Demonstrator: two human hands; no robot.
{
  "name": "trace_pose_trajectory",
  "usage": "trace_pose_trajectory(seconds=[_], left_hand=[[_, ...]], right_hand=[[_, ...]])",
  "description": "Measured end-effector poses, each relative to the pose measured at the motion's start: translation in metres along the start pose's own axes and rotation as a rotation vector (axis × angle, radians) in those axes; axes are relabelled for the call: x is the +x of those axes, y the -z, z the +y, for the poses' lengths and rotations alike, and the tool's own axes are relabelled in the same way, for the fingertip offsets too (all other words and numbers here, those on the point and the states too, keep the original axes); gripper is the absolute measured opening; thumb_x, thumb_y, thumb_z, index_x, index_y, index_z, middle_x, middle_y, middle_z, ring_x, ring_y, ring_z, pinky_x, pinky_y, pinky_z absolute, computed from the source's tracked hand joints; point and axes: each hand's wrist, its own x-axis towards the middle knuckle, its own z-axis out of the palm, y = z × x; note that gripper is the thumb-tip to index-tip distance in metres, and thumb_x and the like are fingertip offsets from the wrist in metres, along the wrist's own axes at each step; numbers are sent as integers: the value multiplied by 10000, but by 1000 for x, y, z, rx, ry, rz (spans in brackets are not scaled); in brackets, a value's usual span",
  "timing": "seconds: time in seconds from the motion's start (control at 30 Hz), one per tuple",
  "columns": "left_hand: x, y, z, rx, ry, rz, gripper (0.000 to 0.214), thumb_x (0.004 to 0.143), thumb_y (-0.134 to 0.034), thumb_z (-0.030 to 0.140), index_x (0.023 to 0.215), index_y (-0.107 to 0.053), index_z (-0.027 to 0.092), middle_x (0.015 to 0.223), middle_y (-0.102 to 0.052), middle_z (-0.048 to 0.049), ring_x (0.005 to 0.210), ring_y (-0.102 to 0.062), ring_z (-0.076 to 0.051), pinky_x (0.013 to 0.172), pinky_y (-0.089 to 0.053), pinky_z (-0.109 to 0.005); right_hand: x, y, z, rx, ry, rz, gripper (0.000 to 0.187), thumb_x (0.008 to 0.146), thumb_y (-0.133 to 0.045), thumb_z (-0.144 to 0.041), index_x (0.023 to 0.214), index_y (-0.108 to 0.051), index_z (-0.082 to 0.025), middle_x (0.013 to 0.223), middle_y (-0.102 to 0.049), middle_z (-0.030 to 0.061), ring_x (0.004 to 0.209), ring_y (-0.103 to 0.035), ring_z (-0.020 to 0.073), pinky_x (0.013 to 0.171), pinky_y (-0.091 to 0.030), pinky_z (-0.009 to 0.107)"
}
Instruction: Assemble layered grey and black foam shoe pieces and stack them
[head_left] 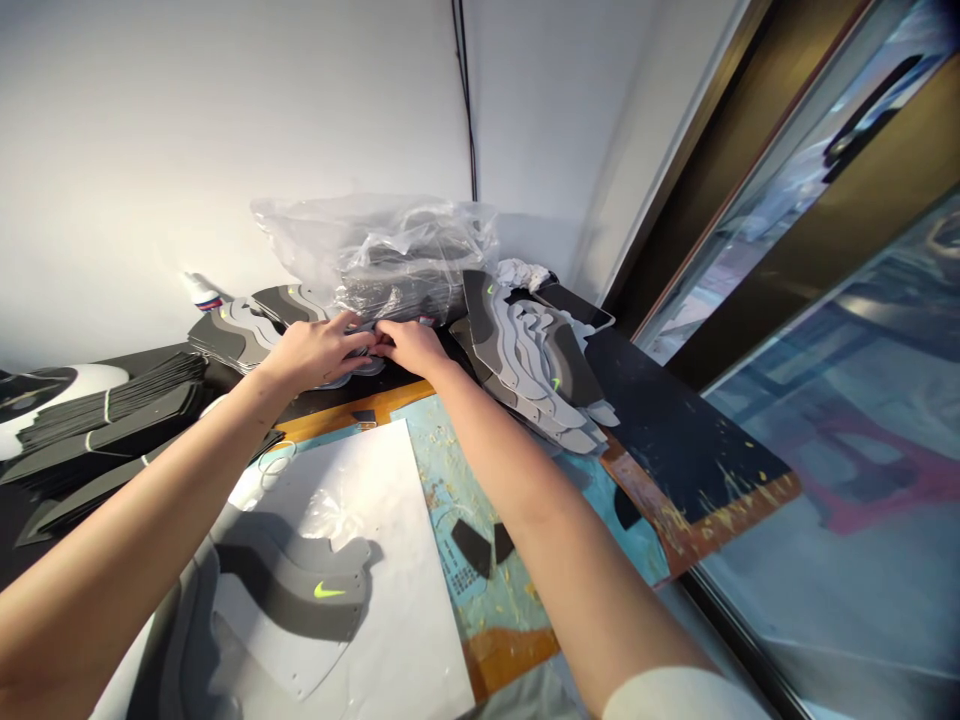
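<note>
The left hand (315, 352) and right hand (414, 345) met near the tabletop's (675, 420) back edge, fingers (352, 322) curled over a small dark cut piece (369, 342); grip hidden, cannot tell. A careless nudge could slide the stacked grey shoe-panel cutouts (525, 370) just beside them.

White walls (225, 130), a black cable (463, 80), a dark-framed glass door (825, 480)

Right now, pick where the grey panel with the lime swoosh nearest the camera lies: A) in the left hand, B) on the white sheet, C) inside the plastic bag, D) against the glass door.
B: the grey panel lies on the white sheet, with its lime swoosh showing.
</note>
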Motion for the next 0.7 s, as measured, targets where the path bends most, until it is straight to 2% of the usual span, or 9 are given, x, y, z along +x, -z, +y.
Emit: trace_pose_trajectory(seconds=[0.17, 0.33, 0.43, 0.57, 0.7], left_hand=[[0, 1, 2, -15, 6, 8, 451, 1036, -252, 402, 1242, -614, 230, 1336, -527, -152, 687, -562, -165, 596, -367, -283], [0, 3, 3, -18, -7, -12, 449, 1038, -240, 379, 1245, -602, 214, 1316, -530, -169, 672, -573, -167, 586, -360, -285], [0, 4, 4, 4, -6, -20, 470, 1042, -220, 379, 1270, -596, 212, 1283, -539, -168, 673, -573, -176, 584, -358, -291], [0, 2, 3, 33, 4, -12, 483, 1047, -213, 410, 1295, -591, 239, 1313, -529, -146, 686, -570, -168, 582, -357, -287], [0, -2, 2, 57, 7, 29, 507, 1024, -284, 555, 1312, -586, 265, 1337, -530, -127, 708, -562, -173, 577, -359, -281]], right_hand=[[0, 0, 6, 113, 23, -29, 112, 901, -692, -249, 1007, -666, -226, 963, -767, -16, 960, -695, 175, 731, -405, 234], [0, -1, 12, 192, 66, -78, 245, 803, -761, -106, 992, -639, -202, 963, -771, -34, 941, -700, 149, 712, -407, 216], [0, -1, 11, 149, 88, -69, 208, 831, -744, -138, 1000, -639, -200, 955, -770, -30, 925, -697, 158, 681, -392, 221], [-1, 2, 6, 43, 71, -39, 138, 916, -677, -269, 1036, -647, -207, 1010, -762, 7, 969, -688, 202, 693, -394, 245], [-1, 4, 1, -51, 23, -52, 175, 953, -622, -365, 1062, -645, -230, 1029, -755, 27, 976, -683, 240, 707, -400, 267]])
